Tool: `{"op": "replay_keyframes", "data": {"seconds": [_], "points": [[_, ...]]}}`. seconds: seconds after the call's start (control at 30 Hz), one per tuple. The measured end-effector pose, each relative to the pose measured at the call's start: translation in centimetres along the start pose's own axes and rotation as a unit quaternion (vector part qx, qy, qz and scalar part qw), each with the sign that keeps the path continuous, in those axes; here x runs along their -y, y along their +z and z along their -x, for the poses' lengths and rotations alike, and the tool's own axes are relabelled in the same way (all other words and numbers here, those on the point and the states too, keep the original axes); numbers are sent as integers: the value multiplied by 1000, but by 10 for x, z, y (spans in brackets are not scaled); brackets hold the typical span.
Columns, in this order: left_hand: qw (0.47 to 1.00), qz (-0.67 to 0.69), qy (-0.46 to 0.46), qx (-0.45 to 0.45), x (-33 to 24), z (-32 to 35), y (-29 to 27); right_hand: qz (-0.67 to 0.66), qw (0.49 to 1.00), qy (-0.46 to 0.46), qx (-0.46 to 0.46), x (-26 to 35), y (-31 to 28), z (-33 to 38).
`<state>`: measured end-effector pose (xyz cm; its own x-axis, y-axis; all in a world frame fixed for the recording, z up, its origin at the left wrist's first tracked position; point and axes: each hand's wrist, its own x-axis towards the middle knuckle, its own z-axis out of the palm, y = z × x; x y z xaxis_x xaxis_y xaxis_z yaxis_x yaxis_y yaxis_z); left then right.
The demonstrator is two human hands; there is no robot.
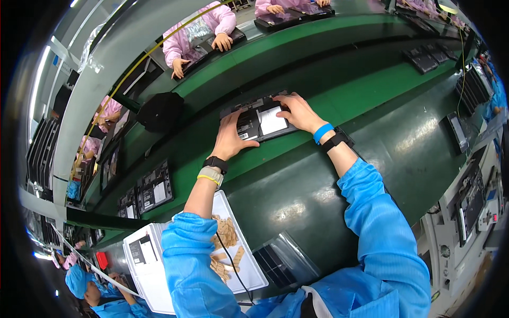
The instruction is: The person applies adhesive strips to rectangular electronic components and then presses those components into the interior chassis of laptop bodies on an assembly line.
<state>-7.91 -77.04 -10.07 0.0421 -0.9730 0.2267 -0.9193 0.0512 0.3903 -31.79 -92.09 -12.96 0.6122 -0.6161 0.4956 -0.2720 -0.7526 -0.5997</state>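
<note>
I see a white tray (pixel 256 275), bottom middle; mid-frame, left hand (pixel 229 137) and right hand (pixel 301 112), thumbs spread wide, touch the end edges of a black panel (pixel 253 118), whether gripping I can't tell; green strip (pixel 347 95) leaves room both ways.

From here I see a white tray (pixel 250 269) of tan pieces (pixel 226 233), a clear bag (pixel 298 255) of dark strips (pixel 272 266) just beside it. Farther off sits a black angular object (pixel 160 112); opposite, a worker in pink (pixel 216 22). At lower left I spot a red item (pixel 102 259) near a blue-capped worker (pixel 78 281).
</note>
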Motion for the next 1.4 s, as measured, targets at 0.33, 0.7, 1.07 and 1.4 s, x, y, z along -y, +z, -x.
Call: {"op": "replay_keyframes", "data": {"seconds": [0.33, 0.7, 1.07, 1.4], "points": [[997, -55, 2, 51, 2, -11, -14, 45, 995, -60, 64, -16, -1, 3], [989, -98, -62, 93, 2, -1, -22, 88, 971, -123, 185, -6, -3, -8], [974, -220, 26, 41, 24, 40, 8, 255, 920, -231, 190, 25, 6, 16], [978, -207, -24, -30, 27, 64, 13, 229, 938, -217, 145, 52, 35, 14]]}}
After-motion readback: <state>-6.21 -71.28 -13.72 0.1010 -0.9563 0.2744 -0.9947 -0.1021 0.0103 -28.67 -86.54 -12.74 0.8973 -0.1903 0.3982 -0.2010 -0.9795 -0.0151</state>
